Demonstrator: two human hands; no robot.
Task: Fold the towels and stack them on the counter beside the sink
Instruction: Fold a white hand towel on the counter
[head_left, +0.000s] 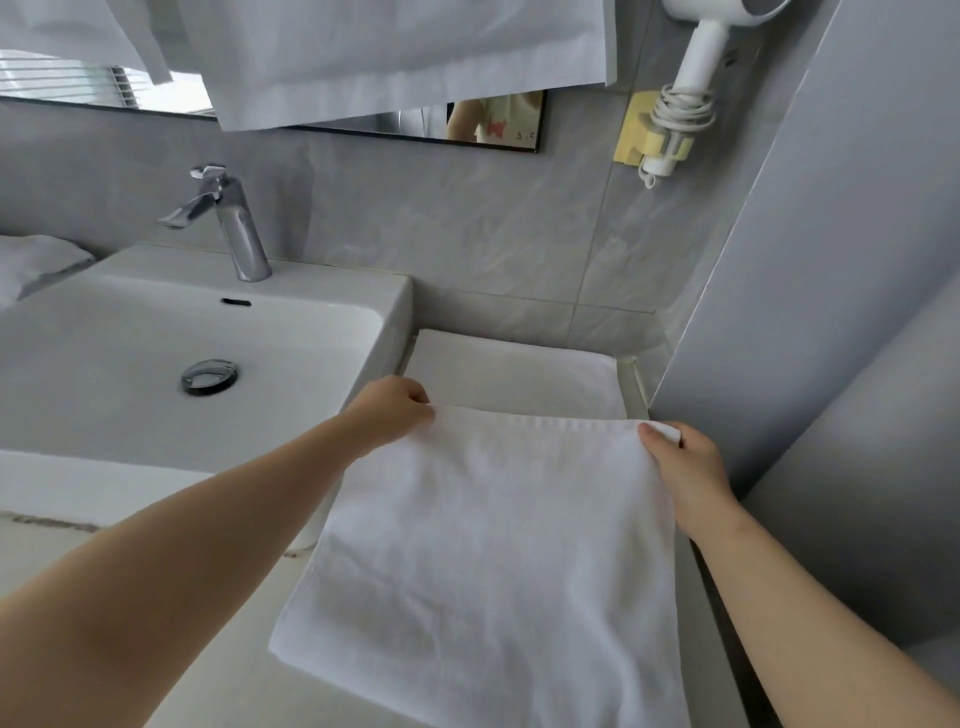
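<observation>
The fingers (415, 397) of the left hand (395, 410) are curled and pinch the far left corner of a white terry-cloth towel (493, 545). On the right hand (680, 462), the thumb and fingers (652, 434) pinch the far right corner. The towel's far edge is stretched straight between them across the middle of the frame. From there the cloth spreads down toward the lower centre, its left edge slanting to the lower left. Whether it rests on anything there cannot be told.

Just beyond the held edge, a flat folded white towel (514, 374) lies on the pale table (635, 384). It fills a narrow slot: its left edge runs along the side wall of the white rectangular ceramic sink (395, 312), and only a thin strip of table shows on its right. A smooth grey wall panel (831, 260) stands close beside the right hand. The open room lies to the left, over the sink basin. Behind the basin stands a chrome tap (228, 223). White hanging towels (405, 62) drape across the top of the frame.
</observation>
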